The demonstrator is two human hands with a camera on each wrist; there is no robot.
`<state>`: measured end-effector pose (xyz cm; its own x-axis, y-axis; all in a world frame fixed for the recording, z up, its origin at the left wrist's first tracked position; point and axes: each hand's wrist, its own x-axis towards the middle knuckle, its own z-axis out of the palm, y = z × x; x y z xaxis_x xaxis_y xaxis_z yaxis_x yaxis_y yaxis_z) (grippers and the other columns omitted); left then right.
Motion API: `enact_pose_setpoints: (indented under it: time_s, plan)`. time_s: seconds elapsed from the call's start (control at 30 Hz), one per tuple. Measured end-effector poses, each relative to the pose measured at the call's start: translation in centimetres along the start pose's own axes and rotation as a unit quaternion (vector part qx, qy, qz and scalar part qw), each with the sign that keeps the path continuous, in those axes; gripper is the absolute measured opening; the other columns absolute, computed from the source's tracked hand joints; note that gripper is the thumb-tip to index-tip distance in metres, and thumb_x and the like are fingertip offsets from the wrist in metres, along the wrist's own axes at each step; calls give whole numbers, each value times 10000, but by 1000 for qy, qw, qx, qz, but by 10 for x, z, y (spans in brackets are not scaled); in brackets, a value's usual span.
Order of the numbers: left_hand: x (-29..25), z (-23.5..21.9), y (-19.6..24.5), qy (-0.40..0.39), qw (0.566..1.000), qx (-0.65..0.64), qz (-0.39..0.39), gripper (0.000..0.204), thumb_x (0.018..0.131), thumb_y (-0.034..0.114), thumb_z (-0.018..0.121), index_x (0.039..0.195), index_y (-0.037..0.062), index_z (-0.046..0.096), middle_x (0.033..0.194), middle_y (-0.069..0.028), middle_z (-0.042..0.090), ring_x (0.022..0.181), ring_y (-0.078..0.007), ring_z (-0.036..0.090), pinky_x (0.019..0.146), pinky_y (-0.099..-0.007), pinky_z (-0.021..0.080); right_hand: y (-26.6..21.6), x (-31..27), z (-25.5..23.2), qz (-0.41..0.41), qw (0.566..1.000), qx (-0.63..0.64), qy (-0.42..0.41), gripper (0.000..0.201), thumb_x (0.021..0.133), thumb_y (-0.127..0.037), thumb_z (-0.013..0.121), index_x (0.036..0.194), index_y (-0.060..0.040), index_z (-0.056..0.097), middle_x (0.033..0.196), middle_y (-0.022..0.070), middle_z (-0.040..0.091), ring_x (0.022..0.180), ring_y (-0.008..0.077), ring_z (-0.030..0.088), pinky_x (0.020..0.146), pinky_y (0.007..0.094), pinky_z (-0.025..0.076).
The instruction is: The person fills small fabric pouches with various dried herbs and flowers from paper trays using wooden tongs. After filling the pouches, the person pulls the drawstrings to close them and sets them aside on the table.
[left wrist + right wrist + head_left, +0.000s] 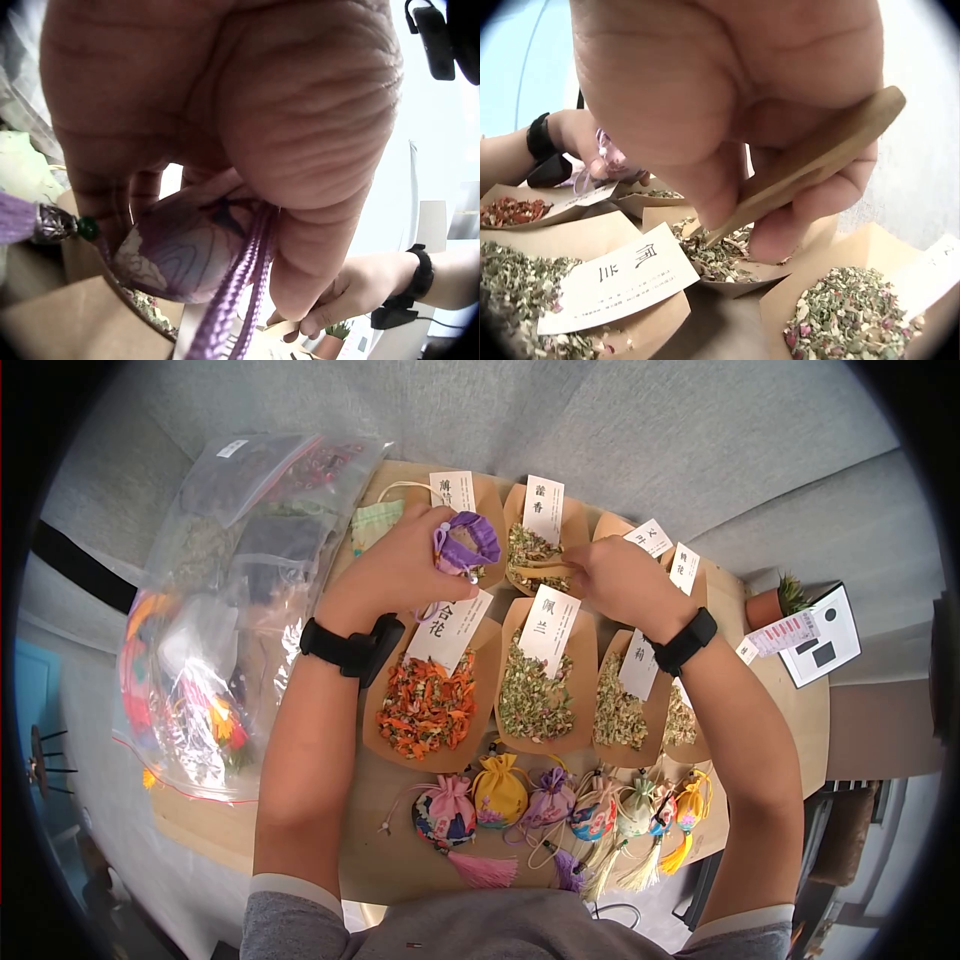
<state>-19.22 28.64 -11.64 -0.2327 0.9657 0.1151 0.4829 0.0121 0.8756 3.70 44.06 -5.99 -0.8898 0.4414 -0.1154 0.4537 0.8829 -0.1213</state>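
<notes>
My left hand (395,565) grips a purple drawstring pouch (467,544), its gathered mouth spread and facing up. In the left wrist view, purple braided cords (238,296) and a purple tassel (16,219) hang off the pouch. My right hand (628,582) pinches a wooden scoop (821,154) between thumb and fingers. The scoop's tip dips into dried herbs (533,544) in a brown paper tray (574,520) at the back, under a white label card (543,510). The pouch is left of that tray, above another tray at the back left.
Nearer trays hold orange petals (428,705) and pale herbs (535,695). Several finished-looking pouches with tassels, one a yellow pouch (502,790), line the front. A large clear plastic bag (215,620) fills the left side. At right stand a potted plant (770,605) and a white framed card (825,635).
</notes>
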Motion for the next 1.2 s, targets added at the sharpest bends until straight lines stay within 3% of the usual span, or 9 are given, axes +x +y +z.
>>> enact_pose_setpoints:
  time_s: [0.17, 0.4, 0.6, 0.73, 0.8, 0.93, 1.0, 1.13, 1.2]
  plan:
    - [0, -4, 4, -23, 1000, 10, -13, 746, 671, 215, 861, 1310, -23, 558, 1216, -147, 516, 1104, -273, 599, 959, -361, 494, -4, 5, 6, 35, 995, -95, 8, 168, 833, -46, 596, 954, -16, 709, 842, 203, 705, 865, 362, 699, 764, 463, 562]
    - [0, -3, 1, -28, 1000, 3, -13, 733, 689, 185, 868, 1327, -2, 557, 1225, -117, 521, 1110, -224, 595, 969, -341, 494, 2, -1, -4, 54, 994, -86, 23, 130, 834, -80, 633, 922, -5, 692, 816, 211, 683, 823, 387, 674, 724, 487, 519]
    - [-1, -4, 6, -23, 1000, 16, -11, 725, 684, 185, 866, 1320, 10, 566, 1211, -109, 525, 1108, -227, 590, 971, -342, 490, 3, -8, -38, 33, 994, -79, 73, 182, 815, -89, 656, 974, -29, 721, 848, 203, 703, 842, 378, 686, 759, 475, 549]
    - [1, -3, 0, -21, 1000, 19, -2, 721, 682, 189, 867, 1313, 9, 568, 1218, -115, 527, 1111, -235, 589, 974, -344, 488, -25, -4, -69, -19, 994, -31, 106, 130, 794, -50, 644, 899, -8, 708, 831, 210, 695, 802, 391, 676, 720, 477, 547]
    - [0, -2, 3, -10, 1000, -15, 5, 668, 663, 220, 832, 1238, -29, 602, 1173, -168, 511, 1052, -303, 604, 925, -370, 502, -43, 1, -71, -42, 992, -25, 120, 110, 778, -37, 646, 866, 1, 701, 816, 210, 692, 790, 395, 673, 703, 478, 543]
    - [2, 1, -2, 5, 1000, -27, 10, 681, 661, 217, 833, 1246, -38, 593, 1174, -171, 516, 1044, -304, 607, 915, -366, 504, -54, 4, -71, -88, 984, -106, 113, 78, 737, -26, 656, 801, 5, 688, 768, 208, 677, 790, 386, 678, 684, 467, 546]
    - [1, -2, 0, -10, 1000, 16, -2, 704, 683, 188, 864, 1297, 4, 572, 1207, -115, 528, 1109, -227, 587, 968, -342, 485, -46, 1, -78, -30, 989, -86, 116, 82, 738, -9, 643, 802, -2, 695, 783, 197, 683, 799, 368, 687, 695, 467, 555]
    - [2, -2, 2, -28, 1000, 7, -7, 698, 682, 191, 865, 1291, 9, 577, 1202, -113, 532, 1109, -229, 590, 970, -339, 484, -28, -2, -58, 55, 991, -115, 40, 95, 757, -14, 640, 829, -8, 701, 807, 185, 696, 814, 358, 694, 706, 469, 555]
    - [0, -1, 3, -17, 1000, -5, -8, 735, 655, 211, 850, 1284, -39, 565, 1199, -168, 530, 1084, -306, 605, 940, -368, 497, -18, 1, -34, -28, 988, -150, 25, 119, 782, -40, 647, 879, -19, 711, 826, 179, 708, 826, 350, 703, 714, 457, 561]
